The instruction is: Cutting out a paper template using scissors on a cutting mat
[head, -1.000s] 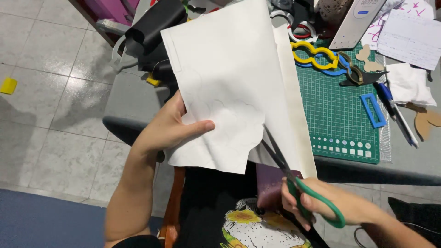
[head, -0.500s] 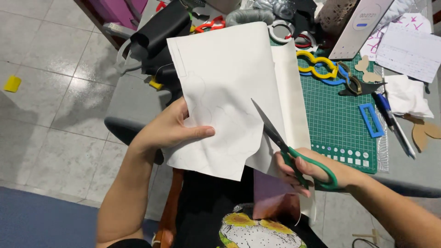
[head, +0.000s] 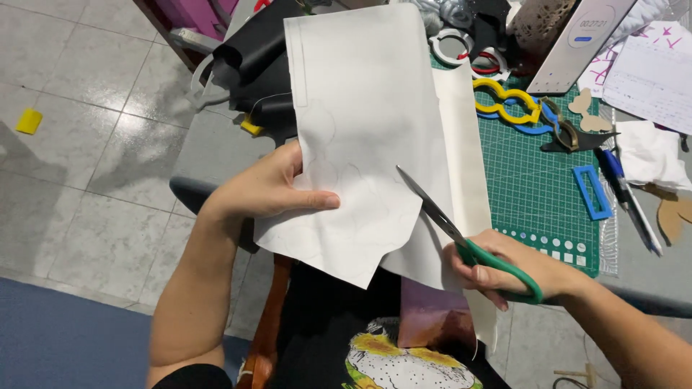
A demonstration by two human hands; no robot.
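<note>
My left hand [head: 268,189] grips the left edge of a large white sheet [head: 364,130] with faint pencilled outlines, holding it up over my lap. My right hand [head: 515,270] is closed on the green handles of a pair of scissors [head: 461,234]. The blades point up and to the left and lie across the lower right part of the sheet, where a cut runs in from the bottom edge. A second pale sheet [head: 461,158] lies underneath, over the green cutting mat [head: 537,187].
Yellow and blue shaped templates [head: 515,108], a blue rectangular frame [head: 592,191], pens [head: 627,194], cardboard cut-outs and papers [head: 649,79] sit on the grey table. Black material [head: 256,65] lies at the table's left end. A yellow block [head: 29,121] lies on the tiled floor.
The scissors have travelled up from below the sheet's lower edge and now lie across it. My left hand has turned the sheet slightly.
</note>
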